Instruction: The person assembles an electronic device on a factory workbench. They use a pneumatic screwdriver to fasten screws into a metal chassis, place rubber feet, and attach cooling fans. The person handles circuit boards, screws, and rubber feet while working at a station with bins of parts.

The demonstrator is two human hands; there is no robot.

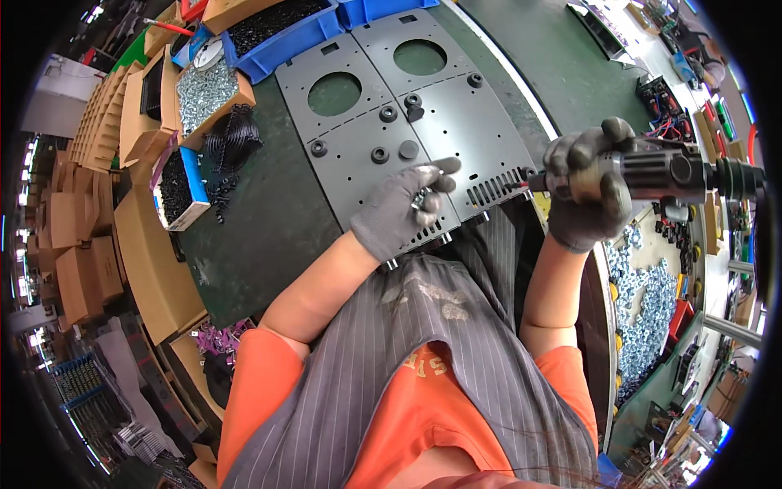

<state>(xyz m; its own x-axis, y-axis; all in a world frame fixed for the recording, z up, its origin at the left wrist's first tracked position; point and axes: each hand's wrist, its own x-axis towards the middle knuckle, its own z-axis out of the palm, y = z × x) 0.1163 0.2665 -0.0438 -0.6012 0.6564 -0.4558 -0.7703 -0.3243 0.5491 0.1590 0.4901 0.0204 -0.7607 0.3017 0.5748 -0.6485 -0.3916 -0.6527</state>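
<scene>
Two grey perforated metal panels lie side by side on the dark green tabletop, each with a large round cut-out and a slotted edge towards me. Several round black rubber feet sit on them. Over the panels' near part, my gloved left hand is palm up, fingers curled around small silvery screws. To the right, my gloved right hand is wrapped around a power screwdriver, held sideways. Its bit points left and lies close to the right panel's slotted corner; whether it touches cannot be made out.
Blue bins of dark small parts stand at the far edge. On the left are a cardboard box of silver screws, black cable ties and an open box of black parts. Many metal pieces lie at right.
</scene>
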